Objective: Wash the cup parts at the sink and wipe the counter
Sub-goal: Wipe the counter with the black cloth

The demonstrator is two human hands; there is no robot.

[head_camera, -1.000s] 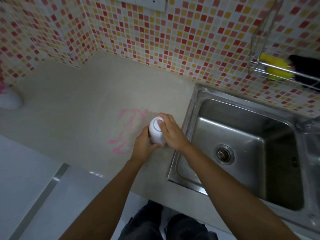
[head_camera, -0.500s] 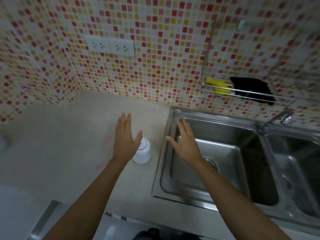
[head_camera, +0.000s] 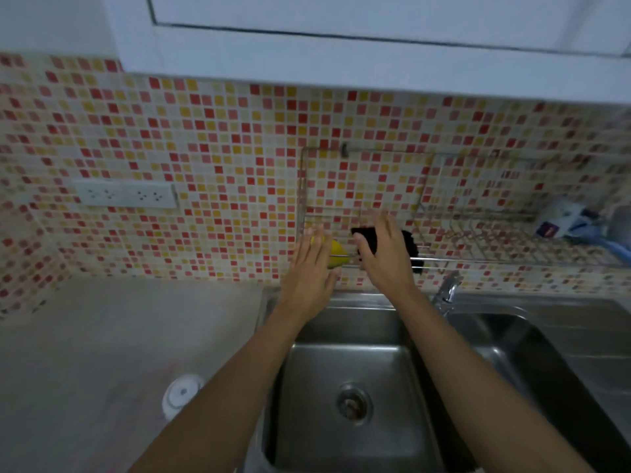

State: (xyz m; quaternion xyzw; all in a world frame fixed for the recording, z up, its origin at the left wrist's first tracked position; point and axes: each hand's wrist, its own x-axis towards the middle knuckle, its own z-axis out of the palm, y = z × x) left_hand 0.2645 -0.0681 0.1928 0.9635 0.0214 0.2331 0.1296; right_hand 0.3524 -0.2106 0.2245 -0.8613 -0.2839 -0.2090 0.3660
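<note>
Hands reach over the sink (head_camera: 348, 367) to the far wall rack (head_camera: 478, 259): right hand (head_camera: 384, 250) with fingers spread wide at the black cloth (head_camera: 411, 247), left hand (head_camera: 309, 268) flat, fingers open before the yellow sponge (head_camera: 338, 252), white cup (head_camera: 181, 396) alone on the counter (head_camera: 102, 336).

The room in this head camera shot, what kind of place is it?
Most likely a home kitchen: a steel double sink with a tap, a mosaic-tiled backsplash, and a wire rack holding sponges.

home kitchen | steel sink (head_camera: 351, 367) | mosaic tile wall (head_camera: 222, 158) | counter (head_camera: 102, 336)
</note>
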